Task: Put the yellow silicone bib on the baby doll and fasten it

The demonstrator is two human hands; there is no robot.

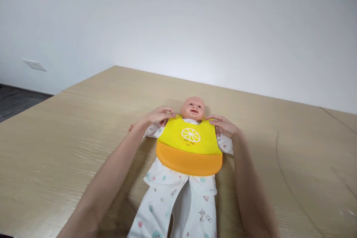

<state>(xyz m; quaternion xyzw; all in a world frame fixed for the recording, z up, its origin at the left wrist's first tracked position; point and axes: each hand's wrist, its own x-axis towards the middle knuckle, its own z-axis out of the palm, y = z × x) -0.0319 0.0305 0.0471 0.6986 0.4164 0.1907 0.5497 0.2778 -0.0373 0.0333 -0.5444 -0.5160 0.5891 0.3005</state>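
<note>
A baby doll lies on its back, dressed in white printed clothes. Over its chest is a yellow bib with a white citrus slice, a small smiling face and an orange pocket along the bottom. At the bib's upper left corner, my left hand has its fingers closed on the edge by the doll's shoulder. My right hand pinches the opposite upper corner near the neck. The bib's neck strap is mostly hidden behind the doll's neck.
The doll rests on a wide light wooden table with a seam at the left and dark curved marks at the right. Behind it rises a pale wall with a white socket plate. Dark floor shows at the left.
</note>
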